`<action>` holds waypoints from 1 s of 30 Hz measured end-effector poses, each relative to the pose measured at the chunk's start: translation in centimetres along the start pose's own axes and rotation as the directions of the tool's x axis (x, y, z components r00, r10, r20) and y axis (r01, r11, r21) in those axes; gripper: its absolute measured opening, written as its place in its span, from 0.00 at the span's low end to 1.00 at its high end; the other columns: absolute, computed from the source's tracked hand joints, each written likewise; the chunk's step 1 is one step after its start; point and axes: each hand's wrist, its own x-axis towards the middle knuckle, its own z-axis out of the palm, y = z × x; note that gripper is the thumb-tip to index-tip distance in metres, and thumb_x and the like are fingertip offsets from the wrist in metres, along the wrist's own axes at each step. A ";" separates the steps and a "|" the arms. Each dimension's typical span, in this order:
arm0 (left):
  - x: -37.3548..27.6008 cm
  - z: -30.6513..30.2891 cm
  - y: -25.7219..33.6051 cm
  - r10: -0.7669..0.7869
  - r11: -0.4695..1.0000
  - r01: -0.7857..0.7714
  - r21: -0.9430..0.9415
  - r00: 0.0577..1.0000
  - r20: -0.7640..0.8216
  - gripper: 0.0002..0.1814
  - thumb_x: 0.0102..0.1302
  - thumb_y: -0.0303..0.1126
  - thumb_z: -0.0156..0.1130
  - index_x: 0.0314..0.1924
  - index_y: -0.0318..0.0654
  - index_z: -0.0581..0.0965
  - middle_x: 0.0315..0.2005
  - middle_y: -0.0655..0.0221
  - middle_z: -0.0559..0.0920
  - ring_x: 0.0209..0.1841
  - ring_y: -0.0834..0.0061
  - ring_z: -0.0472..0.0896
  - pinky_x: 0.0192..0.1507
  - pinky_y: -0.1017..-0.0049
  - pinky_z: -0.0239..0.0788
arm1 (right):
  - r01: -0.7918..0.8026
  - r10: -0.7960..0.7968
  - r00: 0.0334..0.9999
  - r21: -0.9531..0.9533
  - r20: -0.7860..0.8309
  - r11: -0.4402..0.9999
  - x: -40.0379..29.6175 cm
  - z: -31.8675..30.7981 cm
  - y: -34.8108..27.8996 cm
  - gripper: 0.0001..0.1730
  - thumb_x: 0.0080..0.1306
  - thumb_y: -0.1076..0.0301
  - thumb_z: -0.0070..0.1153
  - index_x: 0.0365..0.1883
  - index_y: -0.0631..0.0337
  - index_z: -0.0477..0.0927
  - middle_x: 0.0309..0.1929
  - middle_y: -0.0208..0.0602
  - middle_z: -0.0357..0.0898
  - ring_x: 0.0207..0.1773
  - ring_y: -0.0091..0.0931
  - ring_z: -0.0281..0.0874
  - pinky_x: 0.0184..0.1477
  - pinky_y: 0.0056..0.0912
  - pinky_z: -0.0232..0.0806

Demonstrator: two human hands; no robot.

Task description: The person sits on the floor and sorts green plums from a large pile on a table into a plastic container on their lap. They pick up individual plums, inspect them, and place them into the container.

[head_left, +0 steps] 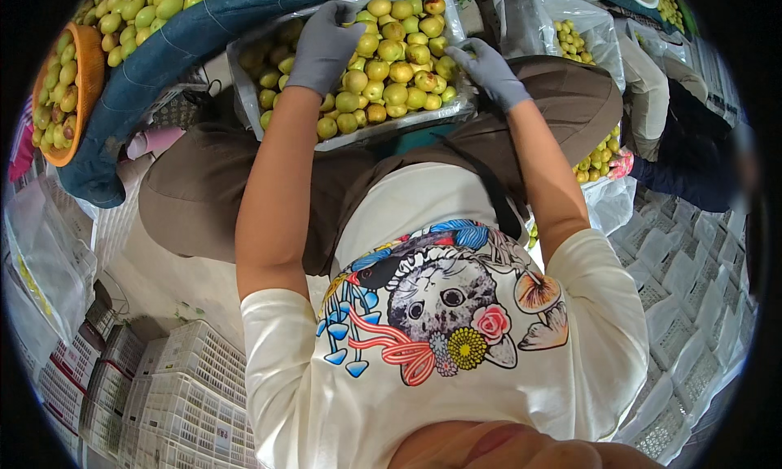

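Yellow-green jujubes (377, 70), some with brown patches, fill a box lined with clear plastic (455, 8) at my lap. My left hand (327, 47), in a grey glove, is over the left part of the box. Its fingers are bent at the fruit, with a bit of yellow-green showing beside them; whether it grips a jujube is hidden. My right hand (489, 72), also grey-gloved, is at the right rim of the box. Its thumb and forefinger are apart beside the outermost jujubes, and no fruit shows between them.
A blue padded edge (165, 57) curves around more jujubes (146, 14); an orange basket (91, 90) of them stands at left. Plastic-lined crates (602, 17) stand at right, near another person's pink-gloved hand (621, 163). White crates (195, 389) are stacked at lower left.
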 end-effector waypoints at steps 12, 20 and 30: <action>-1.6 0.5 1.1 -0.113 0.926 0.148 -0.349 0.987 0.118 0.16 0.60 0.34 0.61 0.45 0.31 0.78 0.31 0.71 0.80 0.32 0.83 0.75 0.39 0.80 0.68 | 0.142 -0.140 0.990 -0.345 0.031 0.928 -2.8 2.0 4.0 0.14 0.55 0.72 0.65 0.38 0.67 0.76 0.31 0.47 0.79 0.34 0.29 0.78 0.40 0.30 0.71; -2.0 -0.2 -0.1 -0.104 0.910 0.149 -0.387 0.985 0.134 0.12 0.62 0.31 0.61 0.44 0.33 0.78 0.36 0.72 0.80 0.38 0.82 0.75 0.44 0.78 0.69 | 0.253 -0.182 0.966 -0.516 0.184 0.819 -3.4 4.3 1.2 0.10 0.61 0.71 0.53 0.40 0.64 0.76 0.38 0.54 0.79 0.47 0.42 0.79 0.49 0.42 0.70; -2.1 0.6 6.6 -0.288 0.852 0.360 -0.381 0.928 0.235 0.15 0.66 0.27 0.58 0.52 0.31 0.75 0.42 0.67 0.79 0.39 0.79 0.77 0.42 0.78 0.72 | 0.108 -0.040 0.978 -0.331 0.207 0.938 -1.1 -1.4 -2.1 0.18 0.58 0.65 0.64 0.44 0.65 0.77 0.39 0.53 0.80 0.43 0.47 0.79 0.49 0.43 0.70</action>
